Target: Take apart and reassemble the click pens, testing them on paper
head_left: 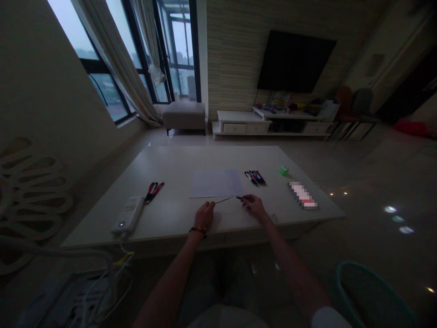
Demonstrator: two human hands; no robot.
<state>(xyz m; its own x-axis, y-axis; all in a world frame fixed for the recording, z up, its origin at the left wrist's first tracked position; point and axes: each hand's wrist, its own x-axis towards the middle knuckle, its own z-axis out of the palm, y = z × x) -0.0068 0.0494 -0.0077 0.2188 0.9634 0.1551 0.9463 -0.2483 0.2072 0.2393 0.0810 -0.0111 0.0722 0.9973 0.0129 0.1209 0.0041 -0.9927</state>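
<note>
Pretty dim shot tbh, with daylight from the tall dark-framed glass windows (77, 34) looking washed out. Glare spots dot the shiny tiled floor (368, 218), edges go murky, and wide-angle distortion skews the flat black TV (295, 61).

Red-handled pliers (154, 192) lie beside a white box (129, 215) on the left side of the tabletop (170, 157); a small green block (283, 171) sits toward the right. Beyond, a black television (296, 61) hangs above a low white cabinet (239, 117), with 2 chairs (362, 104) to the right and a grey bench (184, 115) by the curtains (114, 54).
</note>
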